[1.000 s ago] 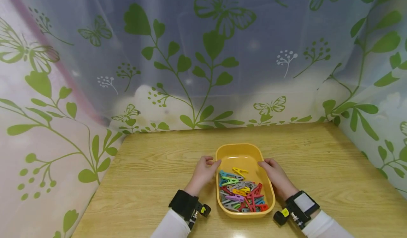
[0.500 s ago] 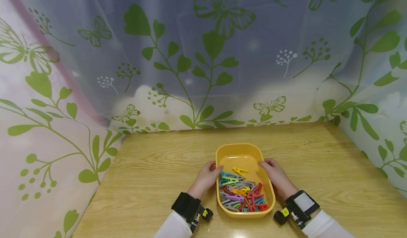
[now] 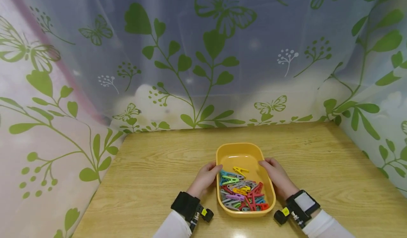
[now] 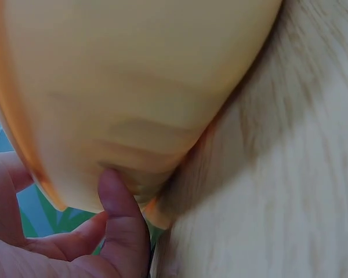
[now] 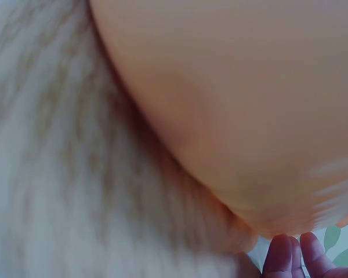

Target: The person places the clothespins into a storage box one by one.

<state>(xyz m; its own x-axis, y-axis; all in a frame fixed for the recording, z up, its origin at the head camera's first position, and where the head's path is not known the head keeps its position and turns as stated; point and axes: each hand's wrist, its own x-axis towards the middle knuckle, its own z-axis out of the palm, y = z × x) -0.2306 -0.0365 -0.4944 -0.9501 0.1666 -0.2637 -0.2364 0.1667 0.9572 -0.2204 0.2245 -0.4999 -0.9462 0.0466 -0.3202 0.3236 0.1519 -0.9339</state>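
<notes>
A yellow plastic tray (image 3: 240,214) stands on the wooden table in the head view. Heaped toward its near end are several small clothespins (image 3: 236,197) in red, grey, blue, green, purple and yellow. My left hand (image 3: 205,178) grips the tray's left side, thumb at the rim and fingers against the outer wall. On the opposite side my right hand (image 3: 279,178) holds it likewise, thumb over the rim. In the left wrist view, fingertips (image 4: 119,194) touch the tray's outer wall. Fingertips (image 5: 278,255) also meet the wall in the right wrist view.
The wooden table (image 3: 159,160) extends around the tray on all sides. A curtain (image 3: 178,72) printed with green leaves and butterflies hangs behind the table and along both sides. Each wrist wears a black strap with a small camera.
The left hand has moved a little right and closed in on the tray's left side, its thumb now at the rim. The right hand and the clothespins look unchanged.
</notes>
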